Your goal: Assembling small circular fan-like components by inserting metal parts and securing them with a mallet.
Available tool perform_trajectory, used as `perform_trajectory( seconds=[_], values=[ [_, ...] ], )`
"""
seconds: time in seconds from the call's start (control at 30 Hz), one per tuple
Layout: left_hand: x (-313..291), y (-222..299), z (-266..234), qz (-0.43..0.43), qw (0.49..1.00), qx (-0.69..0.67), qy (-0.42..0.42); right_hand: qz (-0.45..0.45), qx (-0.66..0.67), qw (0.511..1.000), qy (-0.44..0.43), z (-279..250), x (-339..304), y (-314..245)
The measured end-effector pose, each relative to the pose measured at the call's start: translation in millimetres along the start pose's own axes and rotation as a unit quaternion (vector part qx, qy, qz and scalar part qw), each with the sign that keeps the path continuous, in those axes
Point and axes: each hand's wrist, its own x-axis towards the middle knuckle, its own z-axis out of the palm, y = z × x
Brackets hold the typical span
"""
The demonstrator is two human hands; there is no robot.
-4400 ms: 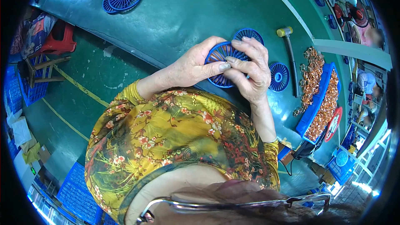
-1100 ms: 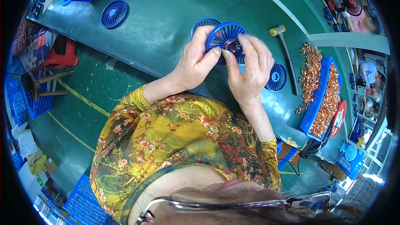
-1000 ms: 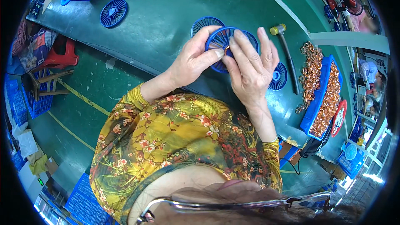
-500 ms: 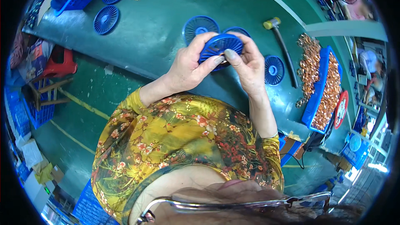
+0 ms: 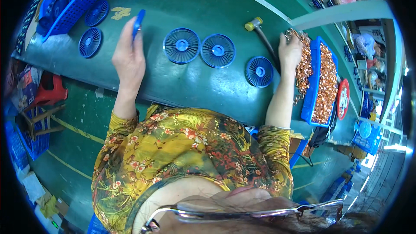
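Note:
My left hand (image 5: 130,54) pinches a round blue plastic fan grille (image 5: 138,22) on edge, between thumb and fingers above the green table. At the far side of a heap of small shiny copper-coloured pieces (image 5: 302,71), my right hand (image 5: 289,53) has its fingers curled down on the heap's edge. What those fingertips hold cannot be made out. Between my hands lie two grilles side by side, a left one (image 5: 181,45) and a right one (image 5: 218,50). Another grille (image 5: 259,71) lies nearer my right forearm.
A hammer (image 5: 263,36) with a yellow head lies beside my right hand. The blue tray (image 5: 313,82) right of the heap is full of copper-coloured pieces. A blue basket (image 5: 82,4) of grilles stands far left, with loose grilles (image 5: 90,42) near it. A red stool (image 5: 51,90) stands on the floor.
My hands have parted from the grille they both held. The left carried a grille leftward; the right went right to the copper-coloured heap. The view has shifted slightly.

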Motion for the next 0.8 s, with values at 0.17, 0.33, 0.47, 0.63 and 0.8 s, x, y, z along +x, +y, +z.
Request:
perform_trajectory(
  seconds=[0.17,0.33,0.47,0.63,0.8],
  values=[
    [-7.9,-11.7,0.7,0.018,0.975,0.166,-0.145,-0.029,0.033,0.995,-0.088,22.1,4.2,18.6],
    [4.8,-37.0,-17.4,-0.049,0.979,0.196,-0.021,-0.017,0.185,0.979,-0.082,20.1,1.8,37.4],
    [10.2,-94.9,-44.7,-0.152,0.926,0.342,0.047,-0.049,0.079,0.995,0.028,18.0,2.4,35.0],
    [7.4,-131.7,-67.5,-0.179,0.920,0.349,0.027,-0.041,0.072,0.993,-0.082,11.9,-1.9,32.8],
    [11.9,-95.3,-72.7,-0.166,0.926,0.327,0.093,-0.152,0.244,0.958,-0.009,-16.1,-14.3,-14.7]
  ],
)
